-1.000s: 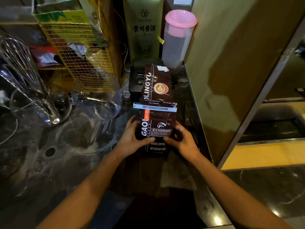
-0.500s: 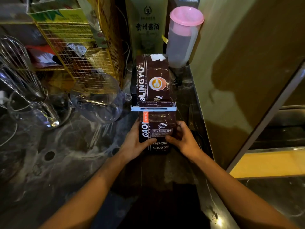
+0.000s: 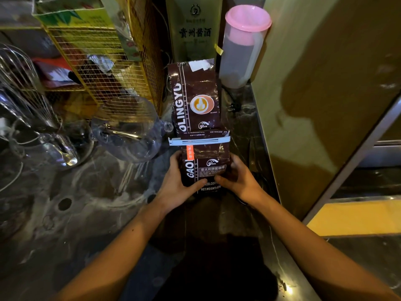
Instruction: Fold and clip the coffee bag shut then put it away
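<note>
Holding 1 coffee bag [image 3: 196, 109], 1 clip [image 3: 199, 141], 2 hands: left hand [image 3: 176, 184], right hand [image 3: 239, 181]

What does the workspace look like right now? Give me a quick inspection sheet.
Surface: dark marble counter, streaked with reflections.
Job's things: clipped coffee bag upright; white clip across its fold; a second coffee bag stands behind.
Clutter: glass pitcher, whisk, wire basket, pink-lidded jug, green box.
Grippers: left hand and right hand grip the bag's sides.
Cables: black cord beside the jug.
Surroundings: tan cabinet panel on the right.
</note>
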### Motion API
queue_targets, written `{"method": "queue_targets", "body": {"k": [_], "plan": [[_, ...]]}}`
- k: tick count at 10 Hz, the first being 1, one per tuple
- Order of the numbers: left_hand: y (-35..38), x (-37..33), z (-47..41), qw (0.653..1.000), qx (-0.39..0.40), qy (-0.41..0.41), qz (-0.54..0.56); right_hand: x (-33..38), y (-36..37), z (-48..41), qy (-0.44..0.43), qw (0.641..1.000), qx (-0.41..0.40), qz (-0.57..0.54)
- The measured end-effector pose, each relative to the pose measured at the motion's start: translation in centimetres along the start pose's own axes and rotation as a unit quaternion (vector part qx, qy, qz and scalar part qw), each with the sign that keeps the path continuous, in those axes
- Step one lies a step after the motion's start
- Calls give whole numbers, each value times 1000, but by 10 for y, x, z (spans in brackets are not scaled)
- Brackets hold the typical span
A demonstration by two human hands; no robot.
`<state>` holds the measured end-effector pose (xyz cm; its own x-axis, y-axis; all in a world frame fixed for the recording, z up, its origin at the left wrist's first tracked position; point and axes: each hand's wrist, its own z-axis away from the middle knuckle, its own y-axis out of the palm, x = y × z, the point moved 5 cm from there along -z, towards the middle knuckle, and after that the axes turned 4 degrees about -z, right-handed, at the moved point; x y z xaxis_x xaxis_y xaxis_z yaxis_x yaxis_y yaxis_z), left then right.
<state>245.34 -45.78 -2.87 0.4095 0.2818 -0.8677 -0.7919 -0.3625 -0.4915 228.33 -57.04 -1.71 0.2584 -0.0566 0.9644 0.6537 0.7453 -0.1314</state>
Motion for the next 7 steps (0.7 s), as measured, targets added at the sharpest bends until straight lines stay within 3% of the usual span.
{"method": "queue_targets", "body": {"k": [7], "plan": [[-15,0,24,994,-26,28,98,27,7,30,-56,989,-129,45]]}}
